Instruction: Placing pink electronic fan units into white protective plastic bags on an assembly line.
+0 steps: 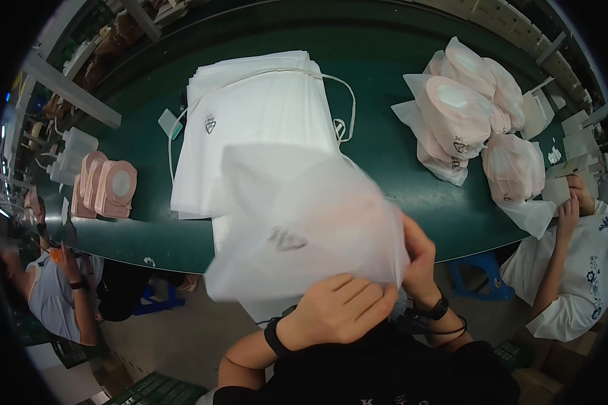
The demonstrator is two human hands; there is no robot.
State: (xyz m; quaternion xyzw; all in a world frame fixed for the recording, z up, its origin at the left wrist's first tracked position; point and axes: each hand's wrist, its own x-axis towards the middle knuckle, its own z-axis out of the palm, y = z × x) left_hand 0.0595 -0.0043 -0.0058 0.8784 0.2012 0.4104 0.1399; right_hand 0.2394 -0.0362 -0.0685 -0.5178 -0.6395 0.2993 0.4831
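Fingers [371,297] curled in — L hand [332,314], R hand [420,260] gripping wht bag [270,202].

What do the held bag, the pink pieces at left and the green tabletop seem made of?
Bag: thin frosted plastic film; pink shows hazily through it. Pink pieces: probably moulded plastic, satin finish, by their even colour and rounded edges. Green tabletop: smooth, perhaps rubber matting or laminate, with a soft sheen.
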